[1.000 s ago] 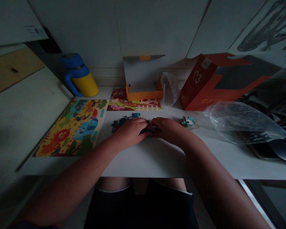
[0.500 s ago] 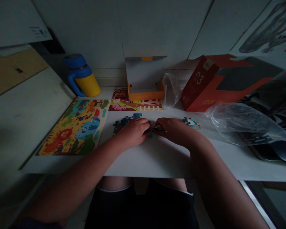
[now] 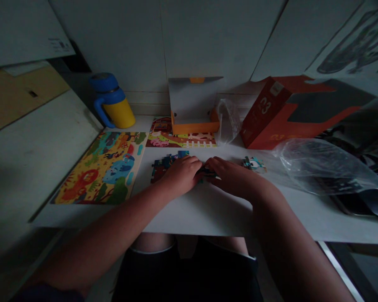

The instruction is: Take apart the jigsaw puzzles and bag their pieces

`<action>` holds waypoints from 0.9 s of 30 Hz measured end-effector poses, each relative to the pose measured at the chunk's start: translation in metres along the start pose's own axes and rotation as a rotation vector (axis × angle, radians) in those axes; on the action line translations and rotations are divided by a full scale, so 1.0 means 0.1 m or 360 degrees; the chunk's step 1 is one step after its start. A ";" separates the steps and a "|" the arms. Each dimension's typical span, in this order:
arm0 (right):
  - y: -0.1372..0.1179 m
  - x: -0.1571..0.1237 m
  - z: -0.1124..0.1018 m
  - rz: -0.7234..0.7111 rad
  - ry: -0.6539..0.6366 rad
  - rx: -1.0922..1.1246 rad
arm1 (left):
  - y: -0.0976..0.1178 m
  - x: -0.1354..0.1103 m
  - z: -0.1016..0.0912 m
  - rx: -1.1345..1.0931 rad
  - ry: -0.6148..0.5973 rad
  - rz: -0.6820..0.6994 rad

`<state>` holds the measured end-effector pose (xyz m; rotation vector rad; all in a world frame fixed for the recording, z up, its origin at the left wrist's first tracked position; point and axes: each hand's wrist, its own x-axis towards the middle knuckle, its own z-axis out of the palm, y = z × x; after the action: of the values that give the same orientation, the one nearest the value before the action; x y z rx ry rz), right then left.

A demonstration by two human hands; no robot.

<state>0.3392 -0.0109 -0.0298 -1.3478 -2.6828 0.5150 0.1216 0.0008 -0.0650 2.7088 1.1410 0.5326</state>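
Observation:
In the head view my left hand [image 3: 185,173] is closed, its fingers curled over the right end of a partly joined dark jigsaw puzzle [image 3: 160,167] on the white table. Facing it, my right hand [image 3: 228,173] is closed with its fingertips on a jigsaw piece [image 3: 210,172] in the narrow gap between the hands. My fingers cover most of that piece and the join. To the right of my right wrist lie loose jigsaw pieces [image 3: 254,163] with a light blue and white print.
On the left lies a finished animal puzzle [image 3: 113,165]; behind it stands a blue and yellow bottle [image 3: 113,102]. An open orange box [image 3: 195,127] rests on a farm puzzle [image 3: 164,139]. A red box [image 3: 271,113] and clear plastic bags [image 3: 321,165] are on the right.
My right fingers have shifted slightly over the piece, and both hands stay close together at the puzzle's right end. The whole view has moved slightly with the head.

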 end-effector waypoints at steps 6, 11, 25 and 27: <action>0.09 -0.08 -0.12 0.0114 0.0158 0.0109 | -0.02 0.02 0.02 -0.0096 0.0032 -0.0009; 0.16 -0.08 -0.22 0.0289 0.0214 0.0062 | -0.03 0.03 0.06 -0.0113 0.0056 -0.0002; 0.17 -0.04 -0.23 0.0177 0.0217 0.0059 | -0.03 0.04 0.06 -0.0084 0.0062 -0.0006; 0.19 -0.03 -0.22 0.0198 0.0223 0.0081 | -0.04 0.04 0.06 -0.0079 0.0055 -0.0007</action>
<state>0.3606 0.0024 -0.0156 -1.4852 -2.4709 0.4775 0.1243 0.0060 -0.0709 2.6643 1.1264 0.6012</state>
